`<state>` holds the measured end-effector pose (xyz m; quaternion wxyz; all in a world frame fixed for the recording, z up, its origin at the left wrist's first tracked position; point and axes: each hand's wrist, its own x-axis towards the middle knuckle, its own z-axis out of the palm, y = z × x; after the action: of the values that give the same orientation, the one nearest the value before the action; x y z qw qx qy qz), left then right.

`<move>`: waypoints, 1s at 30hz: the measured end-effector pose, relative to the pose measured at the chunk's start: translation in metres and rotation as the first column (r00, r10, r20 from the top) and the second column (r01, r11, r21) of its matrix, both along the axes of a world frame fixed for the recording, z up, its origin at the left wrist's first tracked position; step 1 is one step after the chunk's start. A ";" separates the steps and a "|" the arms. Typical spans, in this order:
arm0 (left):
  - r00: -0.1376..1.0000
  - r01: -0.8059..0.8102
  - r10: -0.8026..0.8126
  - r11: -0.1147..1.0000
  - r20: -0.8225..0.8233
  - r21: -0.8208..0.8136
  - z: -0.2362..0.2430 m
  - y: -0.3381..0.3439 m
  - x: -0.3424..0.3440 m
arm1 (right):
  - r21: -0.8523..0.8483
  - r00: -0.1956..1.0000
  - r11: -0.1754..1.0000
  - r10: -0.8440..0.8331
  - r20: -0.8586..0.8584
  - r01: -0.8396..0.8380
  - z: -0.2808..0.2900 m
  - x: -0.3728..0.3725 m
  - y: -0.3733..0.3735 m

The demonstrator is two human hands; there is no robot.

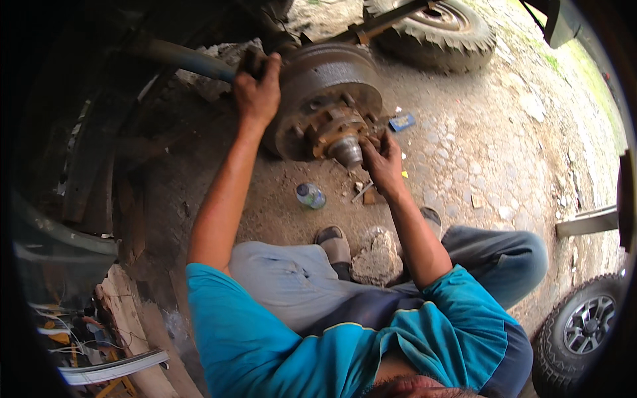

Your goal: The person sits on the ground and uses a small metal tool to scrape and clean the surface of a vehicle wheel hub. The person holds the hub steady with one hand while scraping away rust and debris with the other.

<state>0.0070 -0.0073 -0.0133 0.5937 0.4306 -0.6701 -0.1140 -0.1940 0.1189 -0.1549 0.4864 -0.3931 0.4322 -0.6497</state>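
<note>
Beyond the right hand [383, 159], up past the drum, a big treaded tyre [434, 58] lies flat on the ground. Well off to the right of that same hand, behind its elbow, stands a smaller wheel [584, 326] with a spoked rim. Between the two hands is the brake drum [335, 71], its worn band facing up and away; the left hand [257, 91] is at its left edge, fingers curled around the back, though I can't tell what they close on. Below the right wrist sits a rough stone [377, 260], beside a shoe [333, 244]. Just left of the right hand juts the rusty hub [337, 126]; those fingers are bent against its end, and whether they pinch a small part is hidden. Nearer the body than either hand is a plastic bottle [310, 196]; just past the right hand lies a small blue box [402, 122]. If the drum turned or slipped because the left hand lost its hold, the studs could trap the right fingers; a part dropped from them could hit the bottle.
</note>
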 end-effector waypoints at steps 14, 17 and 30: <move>0.998 -0.027 0.033 0.993 -0.046 0.118 0.005 0.005 -0.003 | -0.059 0.993 0.998 0.008 0.118 -0.001 0.006 0.001 0.001; 0.999 0.048 -0.047 0.999 -0.026 0.021 0.003 0.002 -0.001 | 0.003 0.994 0.998 0.069 0.086 -0.069 -0.001 -0.004 0.002; 0.999 0.010 -0.007 0.998 -0.046 0.060 0.004 0.003 -0.002 | 0.092 0.997 0.995 0.019 0.074 -0.026 0.007 -0.005 0.004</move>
<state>0.0051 -0.0045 -0.0098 0.5953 0.4426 -0.6544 -0.1463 -0.1991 0.1230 -0.1483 0.5269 -0.3511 0.4393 -0.6373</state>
